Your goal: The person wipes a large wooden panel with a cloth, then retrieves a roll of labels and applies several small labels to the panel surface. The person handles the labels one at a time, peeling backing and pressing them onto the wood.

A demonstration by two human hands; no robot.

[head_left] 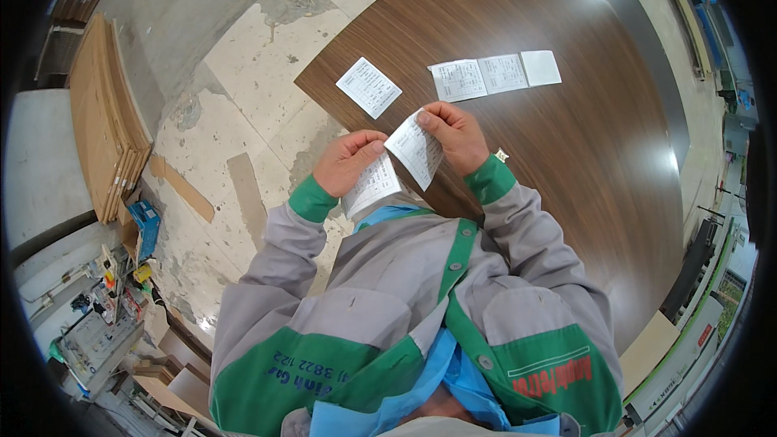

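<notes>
My left hand (350,163) is closed on a white printed slip (374,188), thumb on top, and the slip hangs down in front of my jacket. Another white printed slip (418,148) is pinched by its upper edge in my right hand (458,139). Its left corner comes close to my left fingertips; whether they touch it I cannot tell. Both hands are over the near left edge of a dark brown wood-grain table (566,154). On its top, a single printed slip (369,87) lies ahead of my hands. To the right, several white slips (503,73) lie in a row.
A small shiny scrap (502,155) lies on the table beside my right cuff. Flat cardboard sheets (105,121) lean at the left, with a blue box (146,228) below them. Cardboard strips (186,190) lie on the worn tiled floor (267,97). Equipment lines the far right.
</notes>
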